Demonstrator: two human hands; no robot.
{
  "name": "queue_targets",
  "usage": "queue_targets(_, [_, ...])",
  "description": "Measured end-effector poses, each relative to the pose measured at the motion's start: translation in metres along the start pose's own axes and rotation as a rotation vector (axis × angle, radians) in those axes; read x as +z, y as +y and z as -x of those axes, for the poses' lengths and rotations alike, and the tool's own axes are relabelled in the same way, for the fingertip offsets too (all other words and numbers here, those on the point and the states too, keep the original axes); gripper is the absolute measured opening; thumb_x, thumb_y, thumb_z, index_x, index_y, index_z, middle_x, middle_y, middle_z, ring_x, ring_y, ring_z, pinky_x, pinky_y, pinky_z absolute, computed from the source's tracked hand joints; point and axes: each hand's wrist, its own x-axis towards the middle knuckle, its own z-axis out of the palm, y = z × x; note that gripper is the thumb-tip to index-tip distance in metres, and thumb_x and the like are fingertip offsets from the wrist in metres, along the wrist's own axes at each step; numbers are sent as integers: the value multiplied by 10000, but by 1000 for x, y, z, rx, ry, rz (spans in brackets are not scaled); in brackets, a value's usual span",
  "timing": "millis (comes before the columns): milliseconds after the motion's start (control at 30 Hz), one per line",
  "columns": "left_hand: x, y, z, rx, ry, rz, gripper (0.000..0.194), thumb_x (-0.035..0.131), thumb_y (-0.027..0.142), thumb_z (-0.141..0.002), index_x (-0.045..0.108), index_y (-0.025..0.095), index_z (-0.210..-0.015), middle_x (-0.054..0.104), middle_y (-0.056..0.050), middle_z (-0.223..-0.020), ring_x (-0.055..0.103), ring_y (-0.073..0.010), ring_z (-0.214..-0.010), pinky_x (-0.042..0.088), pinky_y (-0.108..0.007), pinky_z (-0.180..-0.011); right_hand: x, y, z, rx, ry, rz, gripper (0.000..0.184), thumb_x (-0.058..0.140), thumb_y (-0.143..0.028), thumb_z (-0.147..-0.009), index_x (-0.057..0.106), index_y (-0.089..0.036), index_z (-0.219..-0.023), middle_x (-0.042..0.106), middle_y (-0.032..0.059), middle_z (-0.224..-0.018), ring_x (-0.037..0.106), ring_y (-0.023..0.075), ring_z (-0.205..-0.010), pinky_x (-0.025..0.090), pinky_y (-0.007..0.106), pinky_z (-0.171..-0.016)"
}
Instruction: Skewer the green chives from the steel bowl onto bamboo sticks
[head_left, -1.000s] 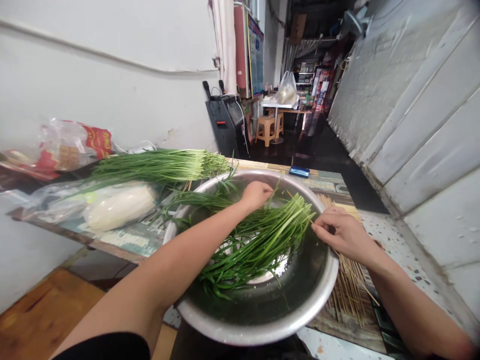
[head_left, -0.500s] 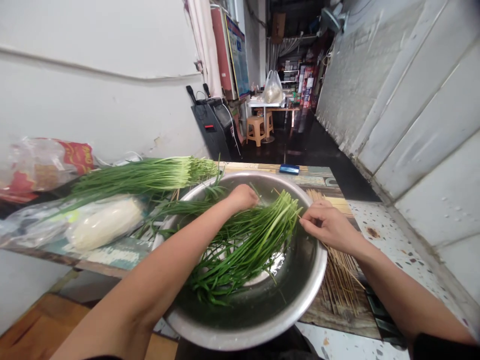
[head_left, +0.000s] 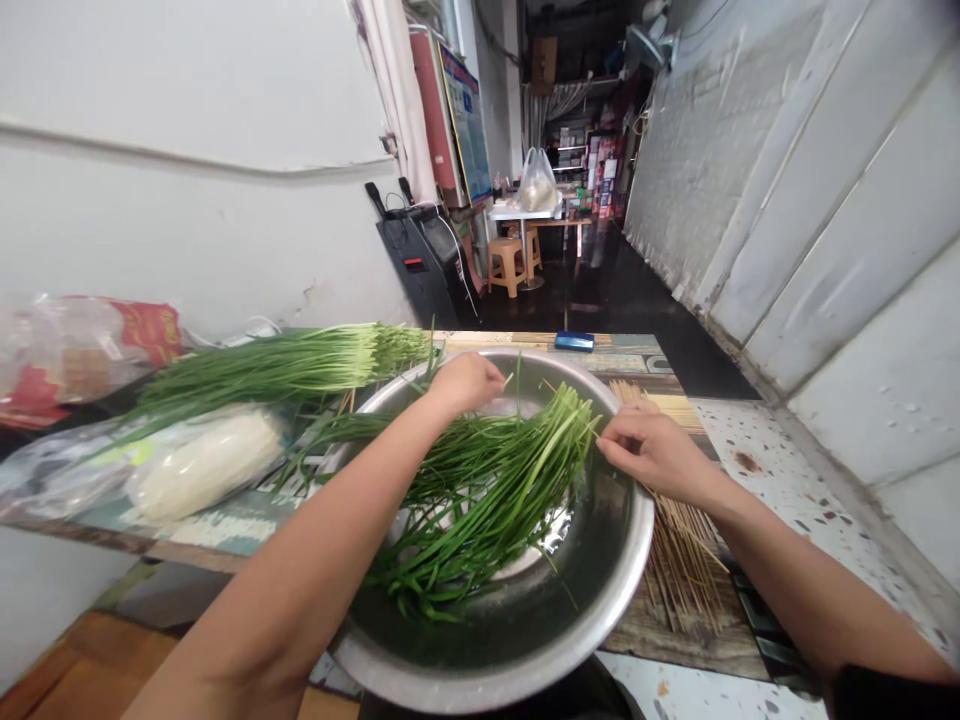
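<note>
In a metal bowl (head_left: 604, 595) at lower centre, loose greens (head_left: 499, 500) are heaped. By the right hand (head_left: 645, 448), right of centre, what seems a thin stick (head_left: 597, 434) is pinched at their pale ends; skin could be pricked should that grip slip. Beyond, a stalk (head_left: 509, 381), pinched by the left hand (head_left: 465, 383), could be torn by hard pulling.

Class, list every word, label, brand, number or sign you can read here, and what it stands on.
No text can be read with certainty.
Red-printed clear bag: pale lettering, too blurred.
Blue wall board: print, too small.
Colourful panel at the back: too small to tell.
</note>
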Motion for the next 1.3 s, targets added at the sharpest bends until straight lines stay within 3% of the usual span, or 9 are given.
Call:
queue_targets(67, [6,-2,-2,-31,-28,308,132,678,174,-673,728,157,-794,631,-29,-572,554,-118,-546,454,-252,-604,0,0,0,1,-1,0,271,495,-276,-833,502,-202,-573,505,-36,-524,476,118,-571,379,340,-744])
queue_targets(167, [18,0,0,-83,-121,676,217,692,147,-685,707,118,-899,635,-32,-617,528,-81,-520,422,-224,-543,-1,0,0,7,-10,-18,283,482,-295,-857,524,-199,-594,532,-28,-544,491,120,-587,383,338,-748])
queue_targets(233, [26,3,3,-122,-180,811,238,699,98,-670,700,101,-908,638,-39,-643,538,-73,-541,421,-216,-548,-1,0,0,16,-22,-37,293,475,-296,-872,531,-198,-602,550,-25,-551,501,119,-595,384,337,-756])
queue_targets(333, [33,7,7,-173,-176,920,201,690,47,-668,701,86,-864,636,-42,-655,541,-65,-555,427,-207,-558,-1,-1,0,42,-36,-45,300,473,-291,-883,533,-201,-604,549,-27,-535,508,121,-601,383,336,-760])
queue_targets(567, [36,11,7,-231,-143,985,131,614,-3,-721,695,72,-790,645,-56,-676,562,-67,-576,417,-195,-542,-1,-1,0,58,-37,-44,292,469,-305,-885,549,-210,-621,554,-22,-536,508,132,-611,385,351,-763])
queue_targets(1300, [39,12,7,-222,-69,1002,129,710,-15,-624,688,61,-726,660,-71,-669,569,-80,-573,406,-192,-494,-1,-1,0,70,-33,-45,282,485,-303,-882,570,-201,-633,558,-14,-534,512,139,-662,373,333,-776])
